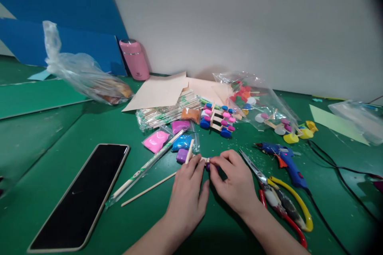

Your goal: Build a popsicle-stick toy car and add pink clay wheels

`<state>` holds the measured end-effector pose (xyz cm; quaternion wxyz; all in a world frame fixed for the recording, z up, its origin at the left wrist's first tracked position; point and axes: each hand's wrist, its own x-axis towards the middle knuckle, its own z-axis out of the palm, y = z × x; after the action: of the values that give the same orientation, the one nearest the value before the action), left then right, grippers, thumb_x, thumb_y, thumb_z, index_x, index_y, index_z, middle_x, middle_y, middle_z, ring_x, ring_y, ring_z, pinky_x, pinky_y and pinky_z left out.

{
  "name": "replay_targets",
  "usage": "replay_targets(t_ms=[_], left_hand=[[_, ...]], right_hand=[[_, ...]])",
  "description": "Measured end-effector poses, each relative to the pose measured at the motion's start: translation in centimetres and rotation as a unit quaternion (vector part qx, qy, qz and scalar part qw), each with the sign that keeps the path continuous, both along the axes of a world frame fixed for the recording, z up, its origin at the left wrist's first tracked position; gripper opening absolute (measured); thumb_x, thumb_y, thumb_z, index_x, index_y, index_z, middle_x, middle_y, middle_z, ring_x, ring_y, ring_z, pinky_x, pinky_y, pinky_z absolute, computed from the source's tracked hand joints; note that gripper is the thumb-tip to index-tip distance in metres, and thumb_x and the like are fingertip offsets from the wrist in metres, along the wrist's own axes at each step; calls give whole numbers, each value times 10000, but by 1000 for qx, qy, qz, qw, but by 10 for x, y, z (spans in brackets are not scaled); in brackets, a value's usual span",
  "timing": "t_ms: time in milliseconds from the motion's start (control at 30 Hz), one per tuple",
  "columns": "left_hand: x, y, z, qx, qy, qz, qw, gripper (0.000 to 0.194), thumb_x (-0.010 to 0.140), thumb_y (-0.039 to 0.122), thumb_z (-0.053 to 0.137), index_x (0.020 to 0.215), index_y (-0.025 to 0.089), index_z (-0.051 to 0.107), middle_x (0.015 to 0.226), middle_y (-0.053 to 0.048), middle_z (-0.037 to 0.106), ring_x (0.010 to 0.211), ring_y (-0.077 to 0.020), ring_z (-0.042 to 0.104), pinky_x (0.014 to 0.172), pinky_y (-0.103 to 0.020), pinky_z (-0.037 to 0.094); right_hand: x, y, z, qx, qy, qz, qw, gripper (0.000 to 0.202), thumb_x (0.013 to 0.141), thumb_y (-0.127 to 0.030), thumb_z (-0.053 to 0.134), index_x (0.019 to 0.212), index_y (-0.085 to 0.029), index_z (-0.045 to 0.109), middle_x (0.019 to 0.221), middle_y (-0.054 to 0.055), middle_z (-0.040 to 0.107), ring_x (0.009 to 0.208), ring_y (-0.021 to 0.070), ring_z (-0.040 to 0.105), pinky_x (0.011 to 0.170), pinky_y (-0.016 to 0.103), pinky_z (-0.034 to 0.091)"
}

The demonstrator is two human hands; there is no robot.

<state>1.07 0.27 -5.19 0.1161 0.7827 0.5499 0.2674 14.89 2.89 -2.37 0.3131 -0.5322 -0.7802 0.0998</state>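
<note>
A small wooden-stick piece (pixel 190 152) with a block of purple clay (pixel 182 155) at its left end lies before me, partly covered by my fingers. My left hand (pixel 189 191) holds it down against the table, fingers closed over its near side. At its right end my right hand (pixel 235 179) pinches a dark purple bit of clay (pixel 208 166) between thumb and forefinger. A bare wooden stick (pixel 148 189) runs out to the left from beside my left hand. Just beyond stands a finished-looking stick model (pixel 218 121) with blue, pink and purple clay parts.
On the right lie scissors or pliers with yellow and red handles (pixel 278 203) and a blue glue gun (pixel 283 159) with its cord. Clay packets (pixel 155 141), bundled sticks (pixel 167 109) and a plastic bag of models (pixel 260 99) sit behind. A phone (pixel 80 199) lies left; a pink flask (pixel 135 59) stands behind.
</note>
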Motion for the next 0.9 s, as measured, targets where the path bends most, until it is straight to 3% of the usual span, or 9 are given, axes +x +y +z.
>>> replay_targets(t_ms=[133, 300, 433, 500, 567, 600, 667, 800, 900], left_hand=[[-1, 0, 0, 2, 0, 2, 1000, 394, 806, 191, 436, 1186, 91, 465, 1230, -182, 499, 1138, -299, 450, 889, -486, 433], [0, -1, 0, 9, 1, 1, 1000, 381, 801, 182, 442, 1167, 82, 475, 1221, -191, 502, 1130, -306, 454, 872, -491, 443], [0, -2, 0, 29, 0, 0, 1000, 381, 793, 170, 447, 1163, 82, 470, 1207, -192, 512, 1111, -307, 467, 859, -493, 451], [0, -2, 0, 34, 3, 2, 999, 377, 794, 172, 448, 1161, 90, 470, 1204, -190, 514, 1108, -312, 468, 850, -498, 454], [0, -2, 0, 35, 6, 3, 999, 374, 795, 175, 449, 1160, 93, 469, 1205, -190, 513, 1107, -319, 468, 839, -503, 458], [0, -2, 0, 36, 7, 2, 999, 373, 795, 176, 450, 1159, 94, 469, 1203, -191, 513, 1105, -321, 468, 836, -504, 459], [0, -1, 0, 39, 6, 0, 999, 369, 795, 174, 452, 1154, 92, 470, 1200, -192, 511, 1103, -319, 468, 838, -497, 460], [-1, -1, -1, 51, -4, -4, 999, 371, 795, 168, 457, 1159, 95, 460, 1205, -185, 498, 1118, -302, 453, 869, -473, 446], [-1, 0, 0, 44, -4, -9, 999, 376, 800, 170, 453, 1170, 103, 451, 1211, -175, 489, 1127, -292, 443, 887, -467, 435]], right_hand=[[0, 0, 1, -20, 28, 3, 999, 126, 783, -158, 483, 819, -181, 601, 798, 48, 507, 752, 177, 498, 661, 298, 412], [4, -7, 10, -162, 165, 65, 971, 90, 817, -167, 441, 767, -185, 513, 775, 18, 454, 686, 138, 456, 604, 266, 376], [24, -14, 31, -296, 398, 66, 865, 170, 847, -216, 423, 680, -197, 453, 675, -25, 369, 558, 100, 344, 498, 227, 312], [41, -15, 43, -301, 523, 34, 797, 163, 824, -229, 453, 664, -200, 433, 654, -34, 331, 528, 92, 301, 453, 208, 292], [58, -17, 52, -269, 587, -1, 763, 156, 811, -237, 470, 663, -199, 439, 656, -36, 315, 514, 86, 293, 430, 197, 299], [64, -18, 54, -248, 587, -23, 770, 148, 812, -248, 476, 673, -202, 454, 651, -35, 317, 511, 86, 305, 427, 195, 309], [70, -22, 51, -226, 506, -70, 829, 69, 815, -270, 499, 766, -224, 516, 658, -27, 376, 527, 93, 368, 450, 203, 349], [49, -30, 26, -177, 177, -61, 966, 158, 763, -270, 590, 920, -257, 576, 813, 13, 521, 617, 130, 479, 551, 253, 416], [22, -29, 7, -94, 56, -35, 993, 127, 774, -226, 561, 898, -223, 584, 863, 43, 543, 746, 176, 526, 636, 287, 434]])
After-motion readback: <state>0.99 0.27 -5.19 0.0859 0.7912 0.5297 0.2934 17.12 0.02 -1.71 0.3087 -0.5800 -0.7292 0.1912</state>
